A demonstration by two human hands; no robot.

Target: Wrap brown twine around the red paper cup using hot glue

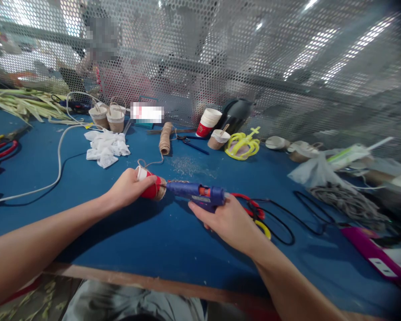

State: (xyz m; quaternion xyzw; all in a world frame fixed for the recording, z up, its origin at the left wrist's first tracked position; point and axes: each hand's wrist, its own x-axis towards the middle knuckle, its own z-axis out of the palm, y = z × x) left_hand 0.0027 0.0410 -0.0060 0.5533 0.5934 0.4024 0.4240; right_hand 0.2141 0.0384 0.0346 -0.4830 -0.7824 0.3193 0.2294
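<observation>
My left hand (131, 187) is closed round a red and white paper cup (149, 189), tilted on its side with its base toward the right. Twine is wrapped round the cup's base end. In my right hand (232, 218) is a blue hot glue gun (200, 192), its nozzle at the twine-wrapped end of the cup; whether it touches I cannot tell. A loose strand runs from near the cup to a spool of twine (165, 138) lying behind it. Behind the glue gun hand, red-handled and yellow-handled scissors (250, 203) are partly hidden.
Twine-wrapped cups (115, 120) stand at the back left beside crumpled white cloth (107, 146). Stacked paper cups (209, 122), a yellow crown-shaped piece (242, 146) and a dark flask (235, 115) are at the back. A purple power strip (370, 254) and black cord lie right; a perforated metal screen (194, 53) rises behind.
</observation>
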